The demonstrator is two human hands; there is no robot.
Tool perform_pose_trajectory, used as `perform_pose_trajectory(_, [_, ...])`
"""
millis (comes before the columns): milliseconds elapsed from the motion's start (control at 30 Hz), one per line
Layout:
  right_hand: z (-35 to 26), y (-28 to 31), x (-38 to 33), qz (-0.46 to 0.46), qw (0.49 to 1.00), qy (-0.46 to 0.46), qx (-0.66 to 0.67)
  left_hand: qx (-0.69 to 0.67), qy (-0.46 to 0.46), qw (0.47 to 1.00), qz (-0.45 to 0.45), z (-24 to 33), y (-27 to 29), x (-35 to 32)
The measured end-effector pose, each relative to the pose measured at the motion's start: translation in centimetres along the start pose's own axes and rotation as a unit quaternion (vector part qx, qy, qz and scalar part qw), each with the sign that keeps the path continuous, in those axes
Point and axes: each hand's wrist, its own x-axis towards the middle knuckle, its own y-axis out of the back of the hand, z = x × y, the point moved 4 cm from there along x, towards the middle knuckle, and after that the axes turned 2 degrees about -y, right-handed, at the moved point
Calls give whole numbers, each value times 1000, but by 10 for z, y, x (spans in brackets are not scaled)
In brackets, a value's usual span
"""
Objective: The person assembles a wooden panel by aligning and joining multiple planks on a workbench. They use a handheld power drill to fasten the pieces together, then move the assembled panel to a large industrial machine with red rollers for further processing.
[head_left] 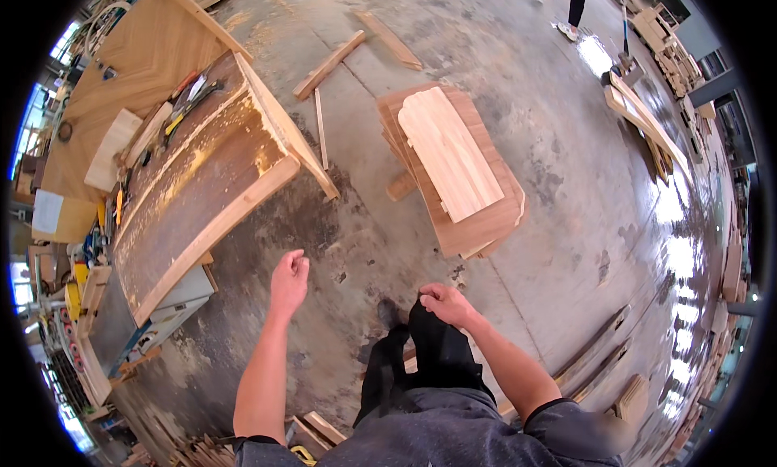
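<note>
My left hand (290, 282) hangs over the floor to the right of the workbench, its fingers curled in and nothing showing in them. In front of my dark trousers (441, 346), by one knee, is my right hand (447, 303). Its fingers are curled too, with no object visible; whether it touches the cloth I cannot tell. Ahead of both hands a pale, glued-up wood panel (449, 151) with a shaped end lies on a stack of darker wooden boards (498, 171). The stack rests on a support that is mostly hidden. Neither hand touches the panel or the boards.
At left stands a wooden workbench (202, 184) with glue stains and hand tools (190, 103). Loose wood strips (330, 62) lie on the concrete floor beyond it. Long boards (595, 346) lie at lower right. Another person's legs (576, 10) show at far right.
</note>
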Motion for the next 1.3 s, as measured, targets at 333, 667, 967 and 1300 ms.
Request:
perform_pose_trajectory(333, [108,100,109,31,946,-222,-236,41,-59,994,-81,76,-44,154])
perform_pose_trajectory(667, [16,166,327,130,937,-163,-280,383,-266,881,-79,92,-45,280])
perform_pose_trajectory(967, [-13,169,470,224,866,-231,-382,381,-286,877,-68,54,-42,302])
perform_pose_trajectory(1300, [19,162,500,226,826,-257,-449,359,-278,889,-66,54,-41,304])
